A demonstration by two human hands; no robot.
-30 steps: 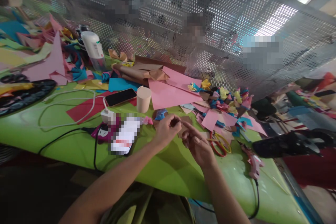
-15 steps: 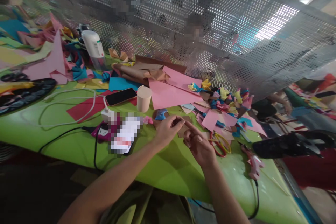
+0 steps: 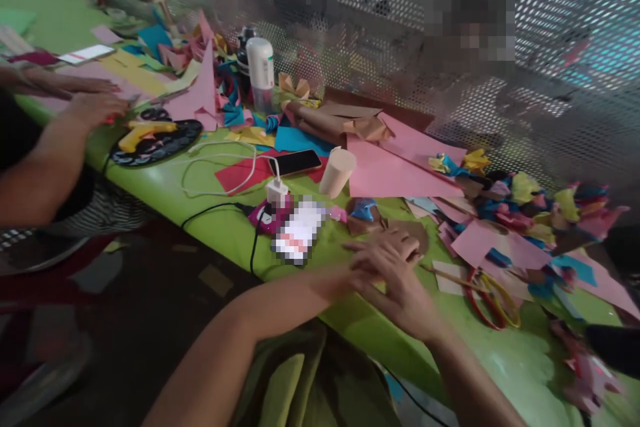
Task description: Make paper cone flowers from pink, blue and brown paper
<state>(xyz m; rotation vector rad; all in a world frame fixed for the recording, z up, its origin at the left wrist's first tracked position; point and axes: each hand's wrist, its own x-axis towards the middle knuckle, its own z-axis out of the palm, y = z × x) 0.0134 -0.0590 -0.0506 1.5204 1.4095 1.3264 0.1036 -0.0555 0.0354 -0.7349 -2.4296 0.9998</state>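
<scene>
My left hand (image 3: 399,241) is just above the green table, palm down, with its fingers curled; whether anything lies inside them is hidden. Across its back and wrist lies my right hand (image 3: 404,295), fingers extended and apart, holding nothing. Brown paper (image 3: 417,232) sits just beyond my left fingers. A crumpled blue paper piece (image 3: 364,209) is a little to its left. Right of my hands are a thin stick (image 3: 453,276) and scissors with red and yellow handles (image 3: 495,300).
Nearby stand a lit phone (image 3: 300,230), a purple power strip (image 3: 270,213), a dark phone (image 3: 296,162) and a cream cup (image 3: 338,172). Pink sheets (image 3: 400,170) and paper scraps cover the back. A pink glue gun (image 3: 590,373) lies right. A co-worker's hands (image 3: 95,107) work at left.
My view has swung left, bringing a co-worker into sight. My right hand has gone from touching my left fingertips to lying across the left hand's back, its fingers now spread.
</scene>
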